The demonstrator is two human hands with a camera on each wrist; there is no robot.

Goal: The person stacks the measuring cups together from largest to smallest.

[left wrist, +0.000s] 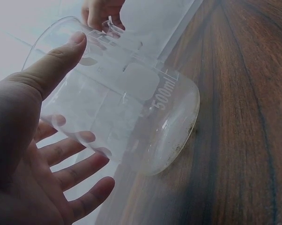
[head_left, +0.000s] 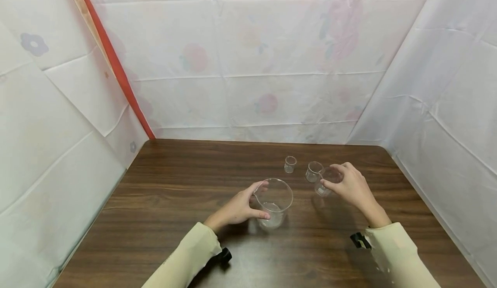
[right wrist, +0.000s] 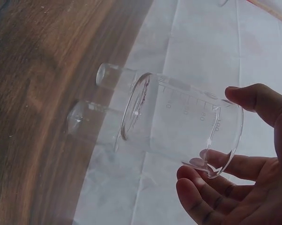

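Note:
A large clear glass beaker [head_left: 272,219], marked 500ml in the left wrist view, stands upright on the table. My left hand [head_left: 242,206] holds it from the left, thumb on the near side and fingers round the far side. My right hand [head_left: 351,184] pinches a smaller glass beaker [right wrist: 183,122] near its rim between thumb and fingers. This one has printed graduations up to 100, and its base appears raised off the table. Just left of it stand two little beakers, a small one [head_left: 313,172] and the smallest one [head_left: 290,164]. All the glassware looks empty.
The brown wood-grain table [head_left: 186,175] has its back edge against a pale patterned sheet [head_left: 233,98]. More sheeting hangs on the left side [head_left: 58,128] and right side [head_left: 446,119]. A red strip [head_left: 116,68] runs down the back left corner.

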